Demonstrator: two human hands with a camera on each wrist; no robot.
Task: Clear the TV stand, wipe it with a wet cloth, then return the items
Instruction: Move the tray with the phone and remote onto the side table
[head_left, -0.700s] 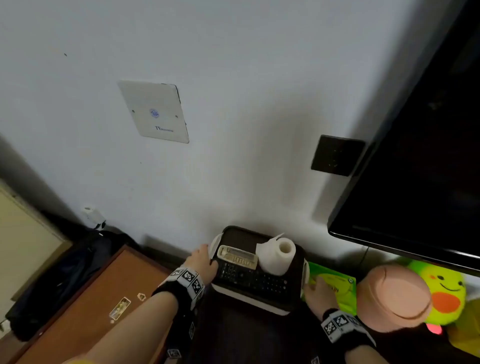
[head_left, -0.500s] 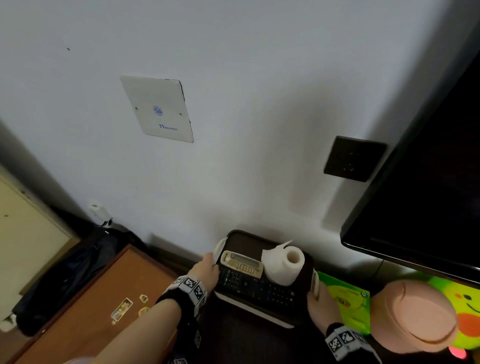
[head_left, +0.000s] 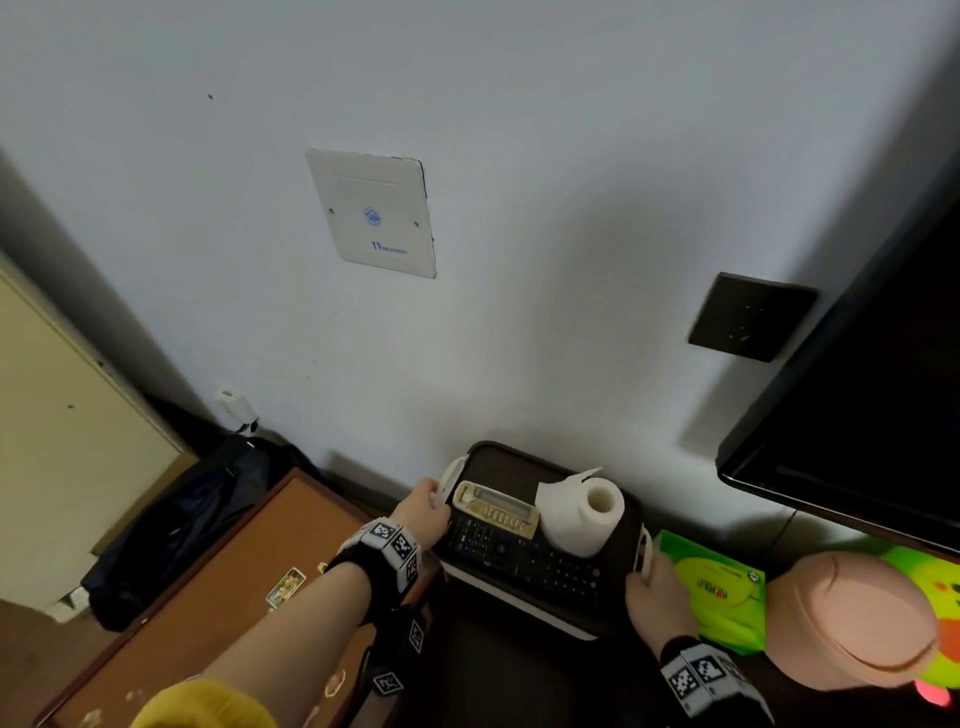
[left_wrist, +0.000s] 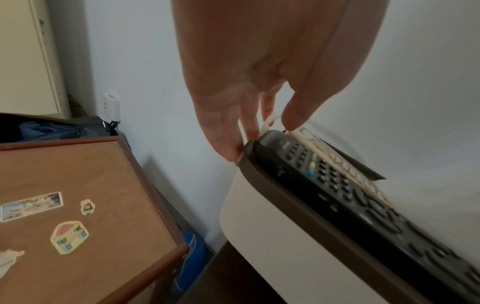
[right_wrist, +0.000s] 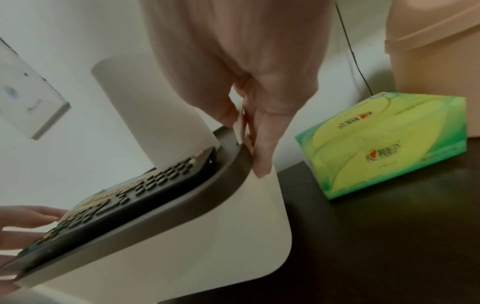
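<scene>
Brown-rimmed bin (head_left: 524, 597) at lower centre is pinched by left hand (head_left: 423, 512) and right hand (head_left: 657, 597) at its side handles, probably keeping the remotes (head_left: 519, 551) and roll (head_left: 582, 514) level.

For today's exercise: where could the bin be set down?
Free: the brown table left of the bin, bare but for stickers, and the dark stand before it. Crowded: rightwards, tissue box and pink tub.

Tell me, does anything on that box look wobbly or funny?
Yes. The toilet paper roll stands on end on top of the black remote, not on a flat spot, with a torn flap sticking up. It could tip while the left hand and right hand hold the box by its side handles.
</scene>
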